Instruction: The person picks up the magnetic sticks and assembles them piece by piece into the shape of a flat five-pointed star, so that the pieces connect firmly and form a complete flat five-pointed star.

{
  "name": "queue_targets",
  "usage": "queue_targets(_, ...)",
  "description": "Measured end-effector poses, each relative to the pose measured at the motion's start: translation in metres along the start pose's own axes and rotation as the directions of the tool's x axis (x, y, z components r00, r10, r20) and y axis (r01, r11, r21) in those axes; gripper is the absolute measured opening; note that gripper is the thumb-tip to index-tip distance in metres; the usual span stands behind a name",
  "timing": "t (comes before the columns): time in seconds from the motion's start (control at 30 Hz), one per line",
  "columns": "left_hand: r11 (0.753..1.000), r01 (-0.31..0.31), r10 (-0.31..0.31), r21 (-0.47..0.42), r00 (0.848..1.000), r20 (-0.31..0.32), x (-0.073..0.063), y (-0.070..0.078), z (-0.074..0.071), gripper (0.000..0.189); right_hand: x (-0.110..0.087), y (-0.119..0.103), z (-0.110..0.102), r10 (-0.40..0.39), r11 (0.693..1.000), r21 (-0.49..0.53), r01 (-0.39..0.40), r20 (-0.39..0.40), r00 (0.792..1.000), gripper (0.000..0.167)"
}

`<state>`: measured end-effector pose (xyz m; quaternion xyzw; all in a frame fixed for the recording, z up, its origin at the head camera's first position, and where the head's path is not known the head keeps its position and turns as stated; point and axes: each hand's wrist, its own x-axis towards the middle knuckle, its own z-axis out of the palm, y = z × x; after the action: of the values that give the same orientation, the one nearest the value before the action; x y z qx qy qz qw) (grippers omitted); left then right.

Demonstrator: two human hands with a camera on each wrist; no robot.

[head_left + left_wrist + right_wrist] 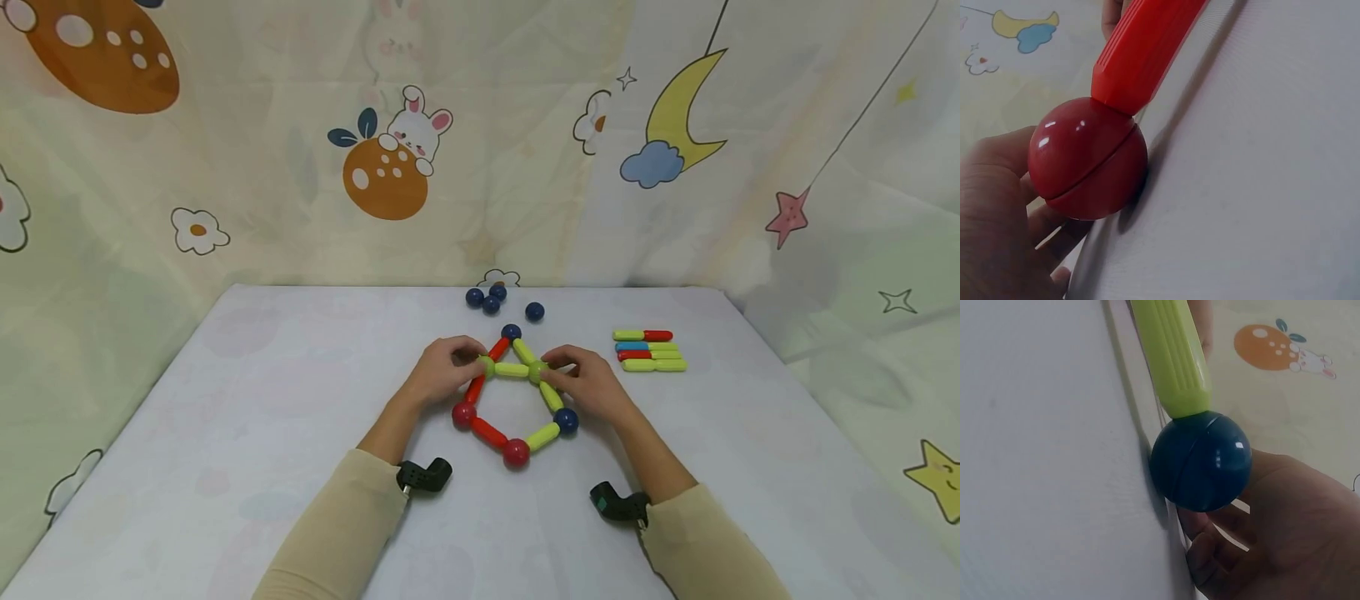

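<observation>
Ball-and-stick frame [512, 372] lies on the middle of the worktop [300, 467], seemingly so both hands reach it evenly: the left hand [444, 367] has its grip pinched on the left green ball [487, 367], and beyond the crossbar [511, 369] the grip of the right hand [590, 382] pinches the right green ball [537, 372], presumably steadying both ends. Farther right, spare sticks [651, 353] lie side by side, probably to stay out of the way.
</observation>
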<state>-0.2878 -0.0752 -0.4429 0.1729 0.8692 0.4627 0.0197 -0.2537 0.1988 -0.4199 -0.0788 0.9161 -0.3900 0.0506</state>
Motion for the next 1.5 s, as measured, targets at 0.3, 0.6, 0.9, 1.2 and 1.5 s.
queue_targets(0.3,1.000,0.019,-0.019,0.009,1.000,0.013,0.001,0.001,0.000,0.027,0.000,-0.002,0.001,0.009,1.000,-0.004,-0.009,-0.007,1.000,0.036)
queue_targets(0.6,0.999,0.046,-0.046,-0.001,0.999,-0.006,-0.002,0.001,-0.001,0.027,-0.001,0.004,-0.017,-0.004,0.999,0.044,0.002,0.032,0.999,0.036)
queue_targets(0.9,0.999,0.045,-0.045,-0.008,0.999,-0.012,-0.001,-0.003,0.000,0.027,-0.013,0.018,-0.064,-0.023,0.992,-0.122,0.017,-0.051,0.998,0.033)
queue_targets(1.2,0.998,0.056,-0.056,-0.001,0.998,-0.014,0.001,-0.003,0.000,0.027,-0.029,0.036,-0.101,0.053,0.963,-0.255,-0.086,-0.136,0.989,0.036)
queue_targets(1.5,0.998,0.069,-0.069,0.004,0.997,-0.017,0.001,-0.002,0.000,0.027,-0.022,0.057,-0.099,0.123,0.942,-0.301,-0.147,-0.098,0.988,0.039)
